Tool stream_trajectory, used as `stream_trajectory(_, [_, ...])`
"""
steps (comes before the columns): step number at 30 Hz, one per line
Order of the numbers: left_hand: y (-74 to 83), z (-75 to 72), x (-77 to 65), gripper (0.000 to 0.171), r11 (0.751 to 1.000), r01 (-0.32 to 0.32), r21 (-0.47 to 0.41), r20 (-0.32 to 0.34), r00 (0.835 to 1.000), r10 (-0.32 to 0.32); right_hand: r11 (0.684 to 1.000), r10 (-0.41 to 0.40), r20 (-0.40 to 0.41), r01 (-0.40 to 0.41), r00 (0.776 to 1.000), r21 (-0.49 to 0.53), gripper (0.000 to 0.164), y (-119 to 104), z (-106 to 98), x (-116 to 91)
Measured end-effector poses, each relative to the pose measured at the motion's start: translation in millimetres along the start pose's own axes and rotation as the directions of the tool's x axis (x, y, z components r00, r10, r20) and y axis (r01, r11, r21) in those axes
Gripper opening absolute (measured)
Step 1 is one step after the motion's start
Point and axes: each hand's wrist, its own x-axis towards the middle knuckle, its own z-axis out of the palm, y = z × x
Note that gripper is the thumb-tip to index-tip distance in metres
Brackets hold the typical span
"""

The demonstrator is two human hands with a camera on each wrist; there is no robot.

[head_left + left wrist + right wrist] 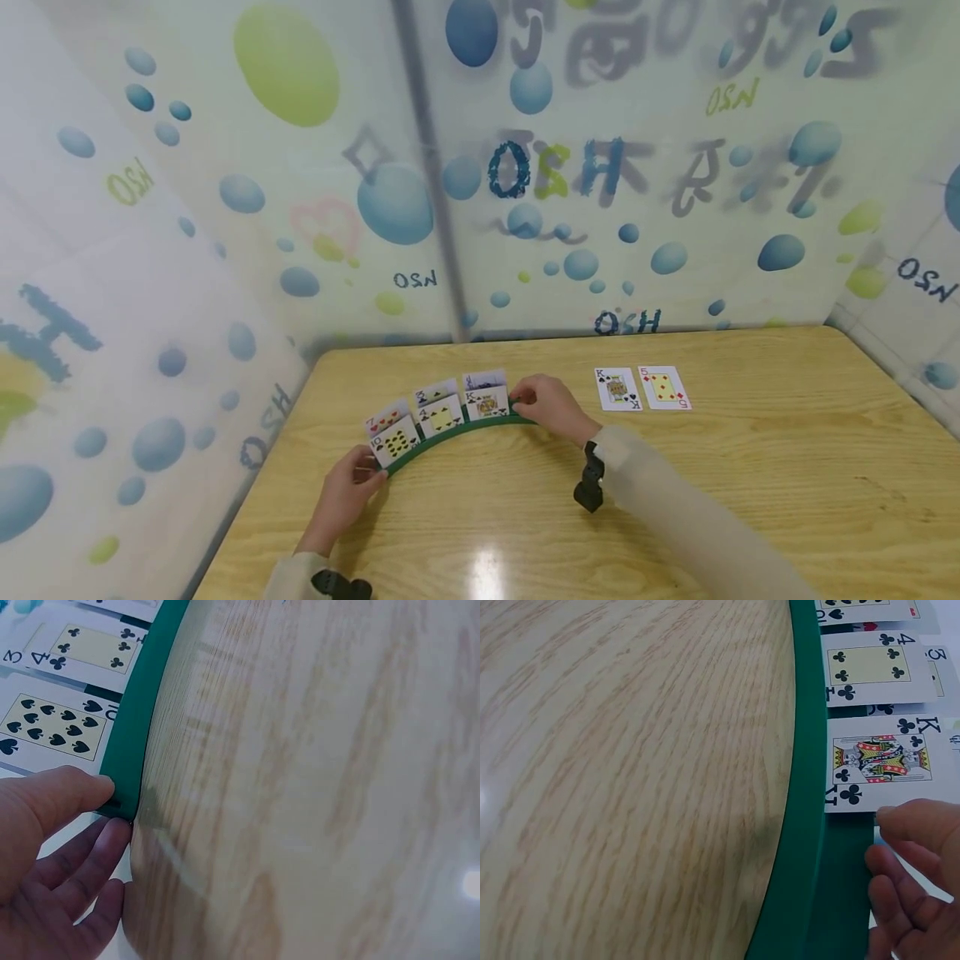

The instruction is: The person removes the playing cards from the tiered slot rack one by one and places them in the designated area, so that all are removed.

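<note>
Your left hand (347, 492) was nearly closed, thumb on top and fingers below, pinching the left end of a curved green card holder (133, 742) on the light wood-grain desk (787, 450). Cards stood in it as three front-and-back pairs. Left: white ten of spades (395, 442) in front, red seven of hearts (386, 417) behind. Middle: white four of clubs (441, 417), a black-suited three (437, 390) behind. Right: white king of clubs (489, 405), with a mostly covered card (483, 380) behind.

Your right hand (553, 408) was partly closed near the holder's right end, thumb tip at the king of clubs' edge, fingers bent along the holder's far edge; you couldn't tell whether it gripped anything. Farther right, a black-suited king (618, 389) and a red five of diamonds (663, 387) lay face up on the desk, side by side.
</note>
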Motion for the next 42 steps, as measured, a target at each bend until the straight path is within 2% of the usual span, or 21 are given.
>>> stream_trajectory(9, [-0.8,-0.1,0.1,0.026,1.000,-0.002,0.004,0.004,1.000,0.002,0.998,0.029,-0.019,-0.030,0.999,-0.057,0.009,-3.1,4.1,4.5])
stream_trajectory(13, [-0.5,-0.7,-1.0,0.027,1.000,0.001,0.004,0.006,1.000,-0.001,0.996,0.024,-0.033,-0.026,0.999,-0.080,0.009,-3.0,6.3,6.0])
stream_trajectory(20, [0.3,-1.6,-2.6,0.025,0.999,-0.039,-0.014,-0.001,0.999,0.039,0.994,-0.029,-0.057,0.023,0.998,-0.107,0.007,-4.7,7.1,4.2])
stream_trajectory(26, [-1.0,-0.8,-0.6,0.025,0.999,-0.028,-0.016,0.001,1.000,0.028,0.992,-0.014,-0.064,0.006,0.998,-0.123,0.005,-4.9,8.2,4.7])
stream_trajectory(37, [-0.7,-0.7,-0.7,0.026,1.000,-0.020,-0.015,-0.002,1.000,0.020,0.999,-0.005,-0.025,0.004,1.000,-0.049,0.007,-4.8,3.9,3.5])
stream_trajectory(42, [-0.1,-0.4,-0.7,0.026,1.000,-0.020,-0.006,-0.002,1.000,0.020,0.999,-0.026,-0.009,0.025,1.000,-0.036,0.007,-1.9,1.5,3.2])
